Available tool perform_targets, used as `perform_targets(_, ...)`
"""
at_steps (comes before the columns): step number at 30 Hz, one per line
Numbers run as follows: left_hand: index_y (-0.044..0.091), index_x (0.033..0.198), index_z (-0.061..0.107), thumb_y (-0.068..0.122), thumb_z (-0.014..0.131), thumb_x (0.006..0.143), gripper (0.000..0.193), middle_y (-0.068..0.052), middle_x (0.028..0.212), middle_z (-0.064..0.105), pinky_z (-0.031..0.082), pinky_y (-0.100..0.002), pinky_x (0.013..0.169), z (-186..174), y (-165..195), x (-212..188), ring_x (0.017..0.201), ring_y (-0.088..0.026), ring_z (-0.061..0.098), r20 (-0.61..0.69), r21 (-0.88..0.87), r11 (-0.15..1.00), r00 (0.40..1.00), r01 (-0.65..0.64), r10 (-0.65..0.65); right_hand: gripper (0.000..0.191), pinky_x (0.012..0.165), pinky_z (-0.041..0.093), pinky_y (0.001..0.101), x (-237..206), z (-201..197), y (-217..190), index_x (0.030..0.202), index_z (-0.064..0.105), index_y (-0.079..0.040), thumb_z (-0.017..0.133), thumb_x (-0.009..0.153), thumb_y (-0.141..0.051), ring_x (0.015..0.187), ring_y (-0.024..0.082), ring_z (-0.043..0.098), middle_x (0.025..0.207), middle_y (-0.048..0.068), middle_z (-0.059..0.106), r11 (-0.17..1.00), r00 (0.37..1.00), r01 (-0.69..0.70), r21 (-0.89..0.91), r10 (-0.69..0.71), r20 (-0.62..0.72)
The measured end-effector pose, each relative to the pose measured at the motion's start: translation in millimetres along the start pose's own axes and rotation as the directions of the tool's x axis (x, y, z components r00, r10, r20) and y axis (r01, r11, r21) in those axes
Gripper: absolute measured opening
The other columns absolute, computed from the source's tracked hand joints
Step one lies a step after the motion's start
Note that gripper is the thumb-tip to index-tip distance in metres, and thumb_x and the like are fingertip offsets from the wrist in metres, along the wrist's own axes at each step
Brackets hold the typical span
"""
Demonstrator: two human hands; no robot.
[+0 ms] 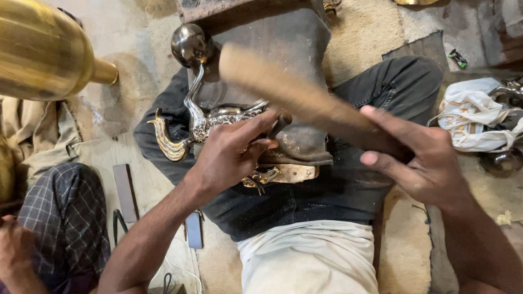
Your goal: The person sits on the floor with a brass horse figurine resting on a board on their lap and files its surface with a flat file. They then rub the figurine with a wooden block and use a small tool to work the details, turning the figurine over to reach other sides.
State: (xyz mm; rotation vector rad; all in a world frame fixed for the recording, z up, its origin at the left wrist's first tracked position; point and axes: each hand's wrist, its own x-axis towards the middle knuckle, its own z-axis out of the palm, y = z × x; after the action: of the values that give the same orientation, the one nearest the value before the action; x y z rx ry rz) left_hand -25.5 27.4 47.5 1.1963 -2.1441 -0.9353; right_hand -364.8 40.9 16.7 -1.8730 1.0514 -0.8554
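The left hand (231, 155) is closed around a small dark punch (279, 125), whose end sticks out just past the fingertips. Under and beyond these fingers lies a silver and gold metal bird figure (204, 122), resting on a dark worn block (283, 71) that sits on the person's lap. The bird's curved neck rises away from the fingers to a round shiny ball (189, 44), and its gold tail (166, 142) fans out to the left of the knuckles. A gold part of the figure (261, 177) shows just below the wrist.

The right hand (419, 158) grips the thick end of a wooden stick (294, 95), fingers wrapped tight around it; the stick slants up and to the left over the block, its far end blurred above the left fingers.

Far to the left of the left hand stands a large brass vessel (46, 49), and below it another person's knee in checked cloth (65, 212). A flat grey bar (125, 191) lies on the floor beside the left forearm. To the right of the right hand lies a crumpled white bag (474, 120).
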Motion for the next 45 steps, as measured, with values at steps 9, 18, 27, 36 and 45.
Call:
perform_targets(9, 0.010, 0.144, 0.058, -0.012, 0.066, 0.086, 0.063, -0.013, 0.120, 0.076, 0.064, -0.033, 0.076, -1.8, 0.3, -0.4, 0.095, -0.021, 0.080, -0.009, -0.050, 0.999, 1.000, -0.007, 0.007, 0.063, 0.081, 0.055, 0.0301, -3.1, 6.0, -2.4, 0.152, 0.047, -0.010, 0.073, 0.095, -0.016, 0.091, 0.016, 0.066, 0.110, 0.015, 0.069, 0.995, 0.996, 0.022, 0.100, -0.013, -0.089)
perform_targets(18, 0.006, 0.141, 0.053, -0.017, 0.057, 0.081, 0.065, -0.019, 0.129, 0.069, 0.061, -0.034, 0.084, -3.1, 4.1, -0.4, 0.108, -0.030, 0.074, -0.067, -0.139, 0.981, 0.989, -0.138, 0.130, 0.066, 0.068, 0.054, 0.0301, 13.3, 2.6, -17.9, 0.151, 0.041, -0.012, 0.073, 0.094, -0.020, 0.085, 0.016, 0.067, 0.105, 0.014, 0.070, 0.984, 0.997, 0.034, 0.177, -0.021, -0.075)
perform_targets(27, 0.004, 0.135, 0.059, -0.008, 0.070, 0.090, 0.048, -0.018, 0.112, 0.075, 0.065, -0.033, 0.075, 2.0, -5.0, -6.5, 0.101, -0.025, 0.080, -0.032, -0.010, 1.000, 0.999, -0.024, 0.024, 0.058, 0.067, 0.059, 0.0319, 10.1, 4.6, -5.2, 0.148, 0.043, -0.010, 0.068, 0.096, -0.016, 0.076, 0.013, 0.071, 0.098, 0.014, 0.073, 0.968, 0.967, 0.236, 0.081, -0.243, 0.079)
perform_targets(36, 0.009, 0.131, 0.065, 0.001, 0.076, 0.099, 0.034, -0.008, 0.117, 0.078, 0.066, -0.027, 0.080, 2.4, -7.7, -5.9, 0.098, -0.016, 0.081, 0.128, 0.103, 0.961, 0.955, 0.256, -0.268, 0.063, 0.048, 0.055, 0.0277, 7.7, 4.1, -0.7, 0.145, 0.051, -0.012, 0.074, 0.088, -0.022, 0.057, 0.010, 0.066, 0.087, 0.009, 0.075, 0.987, 0.984, 0.110, -0.119, -0.092, 0.150)
perform_targets(45, 0.005, 0.144, 0.055, -0.020, 0.062, 0.089, 0.061, -0.010, 0.132, 0.072, 0.061, -0.028, 0.088, 3.1, -6.8, -10.2, 0.108, -0.018, 0.078, -0.047, -0.174, 0.985, 0.999, -0.018, 0.010, 0.069, 0.087, 0.053, 0.0279, -5.6, 10.6, 0.8, 0.154, 0.047, -0.012, 0.078, 0.093, -0.023, 0.098, 0.014, 0.066, 0.111, 0.015, 0.070, 0.991, 0.985, 0.092, 0.095, -0.076, -0.156)
